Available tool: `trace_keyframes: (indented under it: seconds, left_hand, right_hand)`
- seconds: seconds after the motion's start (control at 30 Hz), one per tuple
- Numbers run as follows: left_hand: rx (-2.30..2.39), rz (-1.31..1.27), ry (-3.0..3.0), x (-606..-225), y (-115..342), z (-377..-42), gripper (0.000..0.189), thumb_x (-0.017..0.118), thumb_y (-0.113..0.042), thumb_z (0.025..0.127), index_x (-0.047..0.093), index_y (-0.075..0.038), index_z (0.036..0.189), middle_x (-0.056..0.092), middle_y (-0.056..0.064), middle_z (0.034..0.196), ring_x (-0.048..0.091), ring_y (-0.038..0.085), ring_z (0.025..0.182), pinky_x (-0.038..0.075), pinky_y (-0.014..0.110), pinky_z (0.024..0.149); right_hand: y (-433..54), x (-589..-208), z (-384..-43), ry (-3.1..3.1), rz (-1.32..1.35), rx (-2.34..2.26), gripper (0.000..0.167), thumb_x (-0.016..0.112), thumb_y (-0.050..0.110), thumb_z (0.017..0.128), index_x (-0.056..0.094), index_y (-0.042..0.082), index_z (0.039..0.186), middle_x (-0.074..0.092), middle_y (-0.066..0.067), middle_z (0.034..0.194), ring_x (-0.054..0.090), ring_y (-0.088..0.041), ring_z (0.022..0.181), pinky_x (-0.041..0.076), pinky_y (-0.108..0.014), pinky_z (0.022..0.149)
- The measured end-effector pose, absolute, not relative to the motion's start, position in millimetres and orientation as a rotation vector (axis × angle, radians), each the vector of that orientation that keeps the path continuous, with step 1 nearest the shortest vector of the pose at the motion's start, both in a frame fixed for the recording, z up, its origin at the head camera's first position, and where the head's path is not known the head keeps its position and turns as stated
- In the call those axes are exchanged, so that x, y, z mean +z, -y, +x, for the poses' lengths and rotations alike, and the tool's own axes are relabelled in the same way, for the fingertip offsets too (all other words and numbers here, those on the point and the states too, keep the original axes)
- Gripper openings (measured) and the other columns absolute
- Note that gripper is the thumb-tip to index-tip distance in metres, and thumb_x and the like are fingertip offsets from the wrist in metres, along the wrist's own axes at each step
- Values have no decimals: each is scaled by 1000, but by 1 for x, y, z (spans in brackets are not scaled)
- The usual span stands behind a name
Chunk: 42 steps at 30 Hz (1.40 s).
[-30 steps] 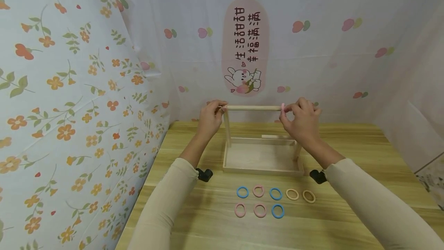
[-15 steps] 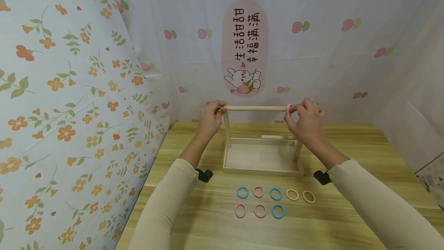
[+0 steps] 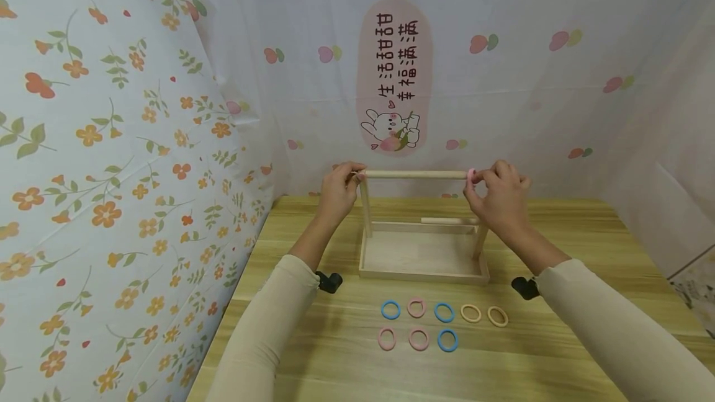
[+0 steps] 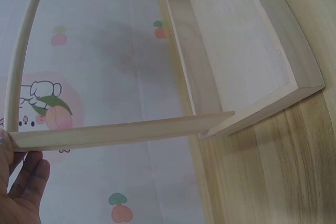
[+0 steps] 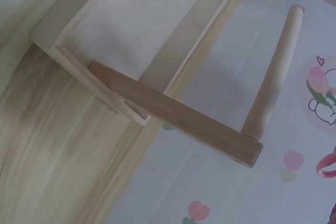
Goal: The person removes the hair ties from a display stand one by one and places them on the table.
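Observation:
In the head view my left hand pinches the top of the rack's left post, where a long wooden rod runs to the right. A pink ring is at the rod's right end, pinched between the thumb and finger of my right hand. Whether the ring encircles the rod end is hard to tell. The left wrist view shows the post and my fingers against its end. In the right wrist view the pink ring is partly cut off.
The wooden rack's tray stands on the table. A lower rod extends left from the right post. In front lie several rings: blue, pink and plain wood. A patterned cloth hangs behind.
My right hand and the pink ring have moved rightward along the rod, showing more of its right part. My left hand and the rack have stayed put.

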<state>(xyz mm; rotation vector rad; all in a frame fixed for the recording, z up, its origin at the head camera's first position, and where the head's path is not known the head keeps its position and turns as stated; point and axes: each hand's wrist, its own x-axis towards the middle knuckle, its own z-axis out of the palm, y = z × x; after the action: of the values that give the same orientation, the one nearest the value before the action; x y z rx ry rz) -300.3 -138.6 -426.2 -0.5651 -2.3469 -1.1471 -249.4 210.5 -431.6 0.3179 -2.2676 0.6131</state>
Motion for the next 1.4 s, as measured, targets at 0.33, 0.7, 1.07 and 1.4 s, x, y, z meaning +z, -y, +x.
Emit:
trace_keyframes:
  seconds: [0.33, 0.7, 1.07, 1.4]
  left_hand:
    - [-1152, -564, 2339, -427, 138, -300, 21, 71, -14, 107, 78, -3, 124, 80, 16, 117, 76, 32, 97, 64, 44, 83]
    - [-1144, -570, 2326, -427, 138, -301, 26, 68, -18, 109, 77, 1, 125, 79, 17, 118, 78, 33, 99, 64, 43, 81]
    - [-1155, -567, 2316, -427, 139, -299, 22, 69, -17, 108, 78, -3, 124, 79, 17, 117, 78, 33, 99, 65, 44, 81]
    - [-1137, -572, 2317, -426, 138, -298, 24, 70, -18, 108, 78, -2, 124, 79, 17, 117, 79, 33, 99, 66, 45, 81]
  right_hand:
    - [-216, -434, -244, 2253, 357, 582, 18, 76, 11, 96, 74, -2, 84, 52, -14, 88, 51, -40, 86, 31, -64, 81]
    - [-222, -438, -236, 2240, 440, 468, 23, 73, 16, 97, 72, 1, 80, 58, -19, 97, 52, -43, 84, 35, -65, 74]
    - [-223, -449, -230, 2145, 587, 358, 19, 76, 14, 92, 72, 0, 80, 51, -13, 85, 48, -38, 76, 35, -63, 71]
    - [-222, -453, -223, 2109, 666, 242, 24, 69, 22, 96, 70, 3, 81, 53, -14, 85, 49, -39, 75, 40, -67, 72]
